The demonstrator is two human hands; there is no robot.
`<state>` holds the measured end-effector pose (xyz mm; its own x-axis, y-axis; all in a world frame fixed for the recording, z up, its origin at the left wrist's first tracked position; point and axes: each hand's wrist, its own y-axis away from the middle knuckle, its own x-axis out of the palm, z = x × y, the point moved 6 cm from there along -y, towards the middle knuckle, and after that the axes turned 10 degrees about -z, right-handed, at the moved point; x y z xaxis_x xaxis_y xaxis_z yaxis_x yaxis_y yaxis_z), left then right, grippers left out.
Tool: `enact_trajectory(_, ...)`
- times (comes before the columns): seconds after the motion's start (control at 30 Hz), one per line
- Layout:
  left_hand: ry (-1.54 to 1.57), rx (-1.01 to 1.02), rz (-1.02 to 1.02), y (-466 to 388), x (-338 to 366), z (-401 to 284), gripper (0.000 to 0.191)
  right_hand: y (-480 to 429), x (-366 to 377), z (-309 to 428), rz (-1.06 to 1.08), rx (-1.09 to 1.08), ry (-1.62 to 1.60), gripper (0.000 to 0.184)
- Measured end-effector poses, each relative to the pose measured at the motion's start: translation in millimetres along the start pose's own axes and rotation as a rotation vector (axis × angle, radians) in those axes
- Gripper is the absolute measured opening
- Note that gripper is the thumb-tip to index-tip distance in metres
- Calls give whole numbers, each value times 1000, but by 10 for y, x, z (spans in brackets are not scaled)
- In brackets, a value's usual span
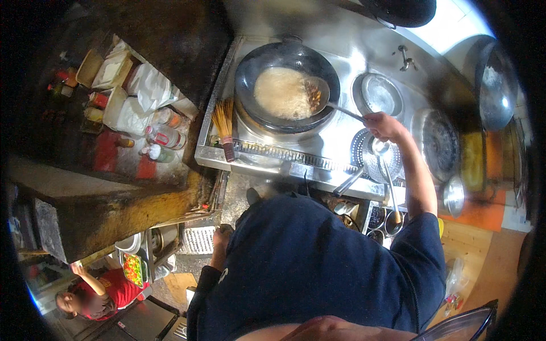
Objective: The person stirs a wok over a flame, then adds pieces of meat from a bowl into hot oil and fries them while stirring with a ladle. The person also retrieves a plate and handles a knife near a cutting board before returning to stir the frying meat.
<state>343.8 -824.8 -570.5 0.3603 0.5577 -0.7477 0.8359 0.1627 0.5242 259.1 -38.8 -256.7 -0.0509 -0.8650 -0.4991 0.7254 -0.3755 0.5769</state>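
My right hand point(384, 127) grips the handle of a metal ladle or skimmer point(322, 87) whose bowl is in the black wok point(247, 93) on the stove. Small brown pieces of food point(312, 96) lie in the bowl, at the right edge of pale, foaming liquid point(279, 91). Below my right hand sit a perforated metal strainer point(377, 166) and a second ladle point(381, 147). My left hand point(222, 234) hangs low beside my body at the left; whether it holds anything cannot be made out.
A bamboo wok brush point(225, 128) lies on the stove's left edge. Right of the wok is a round metal lid or pan point(381, 96). Bottles point(166, 136) and tubs stand at the left. A co-worker point(98, 294) in red is at the lower left, near a tray of chopped vegetables point(133, 270).
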Motion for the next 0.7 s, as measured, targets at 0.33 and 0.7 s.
enact_trajectory(0.33, -72, 62, -28, 167, 79, 105, 50, -206, 1289, -102, 269, 76, -628, 35)
enact_trajectory(0.7, 4, 13, -23, 43, -171, 3, 47, -353, 1820, 116, 319, 5, -867, 25)
